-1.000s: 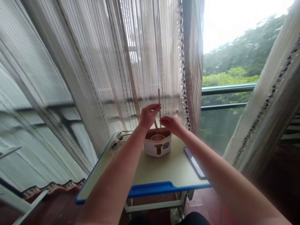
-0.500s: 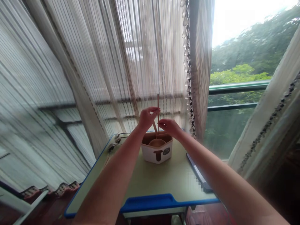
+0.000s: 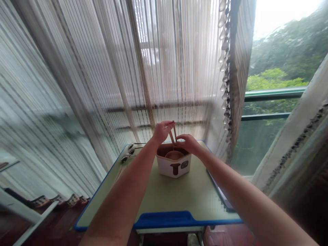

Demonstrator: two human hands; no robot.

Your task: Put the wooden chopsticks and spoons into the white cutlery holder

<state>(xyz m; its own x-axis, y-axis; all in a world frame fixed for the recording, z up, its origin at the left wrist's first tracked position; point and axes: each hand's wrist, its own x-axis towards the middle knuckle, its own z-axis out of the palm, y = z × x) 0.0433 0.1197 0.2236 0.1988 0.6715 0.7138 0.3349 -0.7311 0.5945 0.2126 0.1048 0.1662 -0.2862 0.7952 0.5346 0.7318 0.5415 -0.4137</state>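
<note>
A white box with a brown inside and a brown T-shaped mark [image 3: 174, 168] stands on the table. In it sits a round brown bowl-shaped piece [image 3: 174, 155], with a light handle-like strip [image 3: 171, 137] slanting up behind it. Over the box my left hand [image 3: 162, 131] is closed, pinching the top of a slim wooden stick [image 3: 175, 130], perhaps a chopstick. My right hand [image 3: 188, 142] is lower, at the box's back right, its fingers bent around the stick's lower part. The stick's bottom end is hidden in the box.
The pale table [image 3: 164, 194] has a blue edge. Metal spoon-like utensils [image 3: 125, 158] lie at its left, beside thin sticks [image 3: 119, 173] partly behind my left arm. A flat dark-edged device [image 3: 222, 196] lies at the right. Sheer curtains [image 3: 107, 68] hang close behind.
The wooden stick has gone down into the box, so its top is lower and at my left fingers. My right hand has dropped toward the box rim. The view has shifted slightly left.
</note>
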